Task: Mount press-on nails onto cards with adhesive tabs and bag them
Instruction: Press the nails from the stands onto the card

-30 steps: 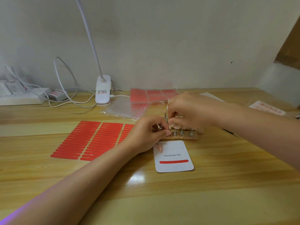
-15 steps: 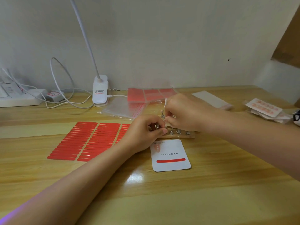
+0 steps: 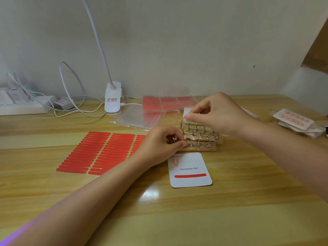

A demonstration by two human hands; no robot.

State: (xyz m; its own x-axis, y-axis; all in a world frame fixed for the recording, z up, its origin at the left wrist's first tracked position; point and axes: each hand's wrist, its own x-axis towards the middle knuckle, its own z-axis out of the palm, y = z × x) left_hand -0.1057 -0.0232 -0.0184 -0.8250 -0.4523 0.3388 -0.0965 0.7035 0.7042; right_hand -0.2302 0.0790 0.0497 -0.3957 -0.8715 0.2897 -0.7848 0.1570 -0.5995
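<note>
A white card (image 3: 190, 170) printed "Handmade Nail" lies on the desk. It carries a red adhesive strip (image 3: 190, 175) and one pale nail (image 3: 174, 161) at its upper left. Behind it stands a wooden holder (image 3: 204, 148) with several small metal stands, some topped with pink nails (image 3: 193, 137). At the holder's left end, my left hand (image 3: 162, 143) pinches a metal stand (image 3: 174, 139). My right hand (image 3: 217, 112) hovers above the holder's back row. Its thumb and forefinger pinch a small pale piece, apparently a press-on nail (image 3: 187, 117).
A sheet of red adhesive tabs (image 3: 99, 151) lies to the left. Clear bags (image 3: 138, 118) and pink sheets (image 3: 168, 102) lie behind it. A clip lamp base (image 3: 113, 99), cables and a power strip (image 3: 23, 104) line the wall. Bagged finished cards (image 3: 293, 119) sit far right.
My right hand has lifted up and back from the holder with the small piece pinched in it. My left hand stays at the holder's left end.
</note>
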